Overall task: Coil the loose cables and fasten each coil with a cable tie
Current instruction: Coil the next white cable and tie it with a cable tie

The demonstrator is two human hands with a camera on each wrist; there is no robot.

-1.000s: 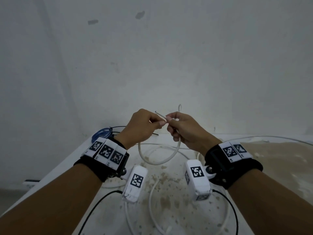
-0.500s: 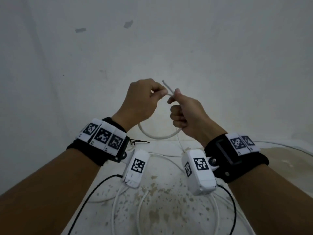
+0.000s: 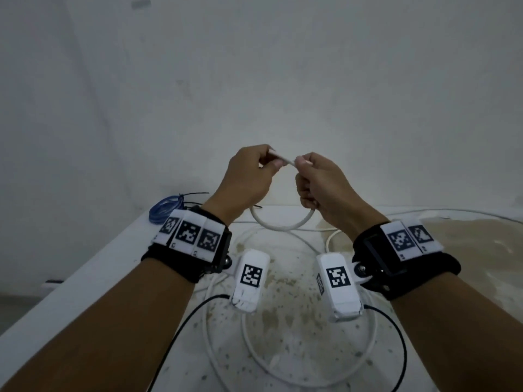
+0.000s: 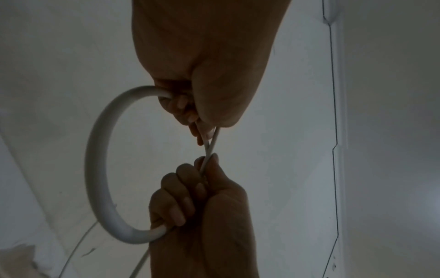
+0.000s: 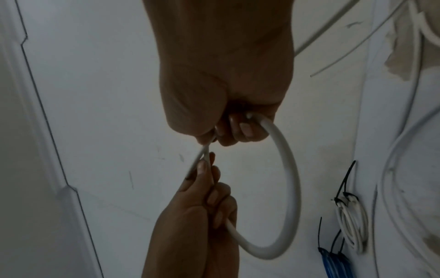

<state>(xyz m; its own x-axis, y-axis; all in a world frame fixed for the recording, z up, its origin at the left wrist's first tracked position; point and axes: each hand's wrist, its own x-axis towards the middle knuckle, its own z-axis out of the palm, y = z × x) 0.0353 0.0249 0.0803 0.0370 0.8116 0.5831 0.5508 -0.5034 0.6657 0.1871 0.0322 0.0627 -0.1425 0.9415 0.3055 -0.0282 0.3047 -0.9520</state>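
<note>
Left hand point(image 3: 249, 176) and right hand point(image 3: 319, 185), fingers curled, each pinch the thin white tie point(image 3: 285, 159) and grip the white cable loop point(image 3: 283, 224) hanging at 6 o'clock below them, above the table point(image 3: 85, 278)

White cable point(image 3: 283, 226) looped between hands

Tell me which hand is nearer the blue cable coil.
Left. The left hand is raised just right of the blue cable coil at the table's far-left corner; the right hand is farther right.
</note>
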